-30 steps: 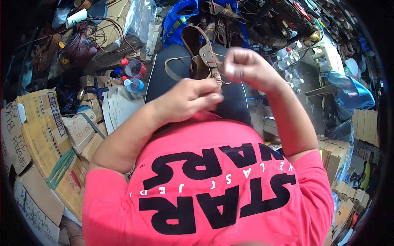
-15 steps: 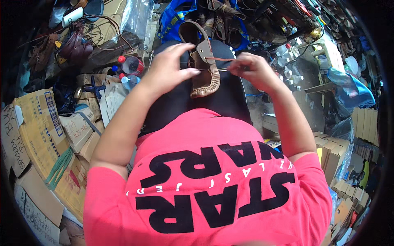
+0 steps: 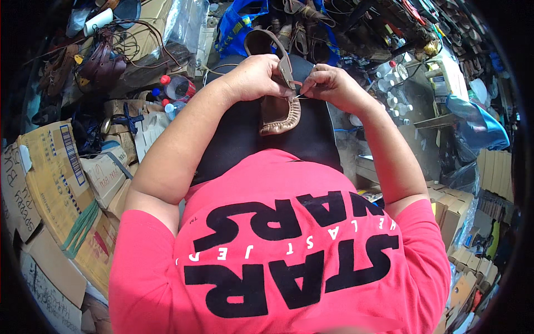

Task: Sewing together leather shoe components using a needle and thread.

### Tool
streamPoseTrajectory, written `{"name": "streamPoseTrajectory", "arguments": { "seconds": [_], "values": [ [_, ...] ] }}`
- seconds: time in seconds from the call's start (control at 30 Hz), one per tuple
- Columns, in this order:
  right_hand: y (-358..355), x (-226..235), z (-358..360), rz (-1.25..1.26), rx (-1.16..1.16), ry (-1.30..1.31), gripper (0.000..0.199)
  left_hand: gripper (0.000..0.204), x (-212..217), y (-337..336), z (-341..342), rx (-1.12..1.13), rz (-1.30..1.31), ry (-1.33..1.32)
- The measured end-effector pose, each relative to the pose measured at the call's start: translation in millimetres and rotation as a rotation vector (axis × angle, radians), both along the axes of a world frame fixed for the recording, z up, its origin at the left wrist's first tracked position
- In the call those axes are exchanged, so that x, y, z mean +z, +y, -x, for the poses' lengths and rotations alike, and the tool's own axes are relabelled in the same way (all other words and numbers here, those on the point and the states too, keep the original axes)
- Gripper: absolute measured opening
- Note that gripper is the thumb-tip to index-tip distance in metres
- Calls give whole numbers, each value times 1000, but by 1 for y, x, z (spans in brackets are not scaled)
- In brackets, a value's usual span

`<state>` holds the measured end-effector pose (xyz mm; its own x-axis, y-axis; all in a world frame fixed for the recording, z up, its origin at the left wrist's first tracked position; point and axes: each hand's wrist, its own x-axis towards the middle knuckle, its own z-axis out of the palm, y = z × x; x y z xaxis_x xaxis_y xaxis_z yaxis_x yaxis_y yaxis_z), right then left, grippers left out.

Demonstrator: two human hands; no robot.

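A brown leather moccasin upper rests over my black-clad lap, its gathered, stitched toe pointing toward me and its curved heel part standing up at the far end. My left hand is closed on the upper's side, thumb and fingers at the seam near its middle. To the right of the seam, my right hand is closed in a pinch on a pale thread, which runs short to the leather. A reddish-brown lace end sticks out between the hands. Whether a needle is in my fingers cannot be made out.
Beyond my knees sits a blue bag beside several more brown shoe uppers. Cardboard boxes stack up at the left, near plastic bottles. More clear bottles and a blue plastic bag lie at the right.
My left hand has moved right and closed on the upper's side. My right hand has come closer to the seam, and the stretch of thread between it and the leather is shorter.
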<state>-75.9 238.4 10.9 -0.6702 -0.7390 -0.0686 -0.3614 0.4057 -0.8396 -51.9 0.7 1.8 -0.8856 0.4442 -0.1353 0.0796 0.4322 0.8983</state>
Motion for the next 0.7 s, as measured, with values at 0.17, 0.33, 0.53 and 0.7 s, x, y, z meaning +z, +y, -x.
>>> {"name": "streamPoseTrajectory", "arguments": {
  "seconds": [0.17, 0.33, 0.53, 0.7],
  "values": [
    [-5, -5, -6, 42, 17, 49, 16, 26, -12, -1, -3, -32, -255, -247],
    [1, -8, -23, 49, -54, 149, 17, 25, -8, -7, -3, -102, -226, -175],
    [0, -3, -40, 21, -100, 290, 24, 27, 1, -9, 1, -300, -44, -22],
    [-10, 20, -47, -212, 4, 607, 19, 29, 6, -7, 0, -351, 32, 16]
  ]
}}
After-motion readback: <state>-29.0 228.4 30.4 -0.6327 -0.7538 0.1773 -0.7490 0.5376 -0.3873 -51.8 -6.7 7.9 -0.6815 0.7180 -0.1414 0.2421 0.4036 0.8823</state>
